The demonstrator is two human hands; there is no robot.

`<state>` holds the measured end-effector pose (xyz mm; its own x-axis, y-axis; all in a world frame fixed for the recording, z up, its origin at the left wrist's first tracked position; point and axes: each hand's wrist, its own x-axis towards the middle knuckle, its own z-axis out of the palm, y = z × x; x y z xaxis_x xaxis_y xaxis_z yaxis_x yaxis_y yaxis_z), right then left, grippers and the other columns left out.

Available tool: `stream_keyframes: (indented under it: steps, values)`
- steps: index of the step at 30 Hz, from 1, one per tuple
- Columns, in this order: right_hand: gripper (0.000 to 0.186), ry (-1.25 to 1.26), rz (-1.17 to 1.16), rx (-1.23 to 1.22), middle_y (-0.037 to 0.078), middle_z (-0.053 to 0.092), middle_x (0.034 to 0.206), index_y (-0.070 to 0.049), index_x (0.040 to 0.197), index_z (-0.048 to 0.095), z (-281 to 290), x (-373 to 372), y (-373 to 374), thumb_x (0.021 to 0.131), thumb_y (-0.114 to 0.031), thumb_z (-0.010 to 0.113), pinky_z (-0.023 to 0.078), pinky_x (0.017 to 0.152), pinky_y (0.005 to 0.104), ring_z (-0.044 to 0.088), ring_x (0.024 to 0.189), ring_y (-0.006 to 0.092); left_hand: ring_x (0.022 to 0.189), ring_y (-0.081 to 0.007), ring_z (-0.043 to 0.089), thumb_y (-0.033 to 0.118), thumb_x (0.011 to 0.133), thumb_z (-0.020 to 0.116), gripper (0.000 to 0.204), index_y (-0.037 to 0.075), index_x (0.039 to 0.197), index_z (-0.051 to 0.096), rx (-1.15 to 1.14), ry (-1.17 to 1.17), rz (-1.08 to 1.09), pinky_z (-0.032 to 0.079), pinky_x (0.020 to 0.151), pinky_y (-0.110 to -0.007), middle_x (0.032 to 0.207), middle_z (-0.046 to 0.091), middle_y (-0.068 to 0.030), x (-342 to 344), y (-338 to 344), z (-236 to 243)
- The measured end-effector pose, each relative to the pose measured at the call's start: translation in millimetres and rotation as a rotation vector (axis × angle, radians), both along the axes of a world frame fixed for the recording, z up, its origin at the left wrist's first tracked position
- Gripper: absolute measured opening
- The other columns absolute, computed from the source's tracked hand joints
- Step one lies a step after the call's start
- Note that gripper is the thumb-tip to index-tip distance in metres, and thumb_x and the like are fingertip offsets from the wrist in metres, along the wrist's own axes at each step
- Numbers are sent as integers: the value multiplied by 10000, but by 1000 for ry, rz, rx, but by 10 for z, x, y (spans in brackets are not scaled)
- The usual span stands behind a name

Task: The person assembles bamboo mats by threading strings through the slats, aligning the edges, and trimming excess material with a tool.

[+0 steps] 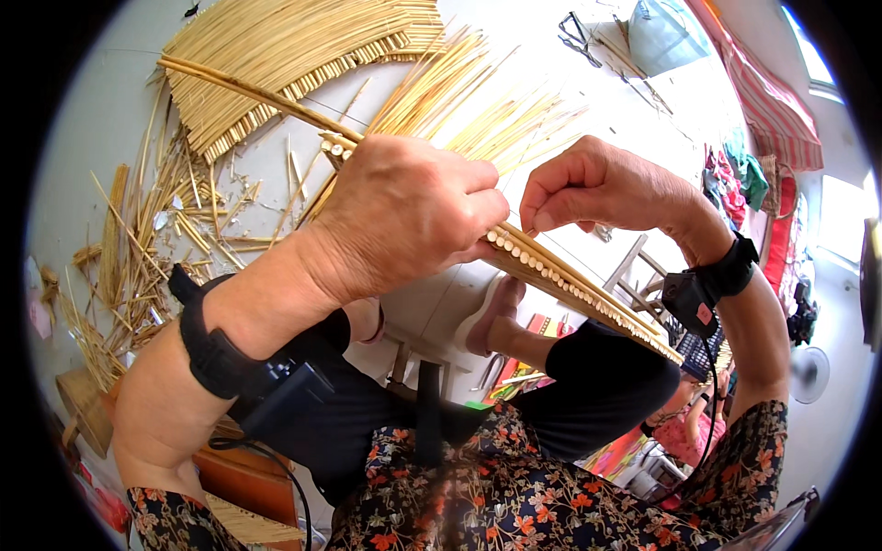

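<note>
A narrow mat of pale reed stalks (588, 292) slants across in front of me, its row of round cut ends facing up. My left hand (404, 207) is wrapped round it near the middle. Long reed stalks (262, 95) stick out from this grip toward the upper left. Just right of it, my right hand (606, 184) is held above the mat's edge with thumb and fingers pinched together. Whatever is in that pinch is too fine to make out. The mat's lower right end lies over my right knee.
A large finished-looking reed mat (285, 55) lies on the floor at the upper left, with loose reeds (450, 92) beside it. Broken stalks and scraps (184, 220) litter the left. Another person (684, 432) sits at the lower right. A wooden stool (634, 271) stands at right.
</note>
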<state>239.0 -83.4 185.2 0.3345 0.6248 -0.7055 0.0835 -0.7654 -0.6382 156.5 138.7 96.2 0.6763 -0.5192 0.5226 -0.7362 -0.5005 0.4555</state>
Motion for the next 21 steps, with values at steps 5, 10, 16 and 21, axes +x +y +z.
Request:
stream_keyframes:
  steps: [5,10,16,21]
  values:
    - [186,17,10,11,-24,693,753,-43,1001,772,-5,-23,-11,986,-217,707,484,582,238,561,633,54,675,-187,673,268,608,884,311,147,805,676,5,-23,15,515,571,-348,726,614,17,-30,-31,-42]
    - [183,23,20,-3,-25,689,757,-47,1004,767,41,-49,8,987,-216,700,488,590,242,564,642,55,673,-182,671,272,615,882,307,147,797,669,11,-17,16,515,574,-344,714,604,16,-54,-36,-12]
    - [172,-13,68,5,-15,645,718,-42,984,735,36,-71,31,994,-201,670,496,605,260,569,638,70,675,-185,670,282,612,880,314,144,783,655,0,-8,12,512,572,-348,715,602,14,-48,-41,-15]
    - [150,-93,114,47,15,631,704,-46,1000,701,20,-117,17,1001,-185,644,503,614,291,587,642,101,675,-195,668,295,609,879,323,146,773,645,4,-9,12,510,570,-353,723,607,11,-29,-46,-10]
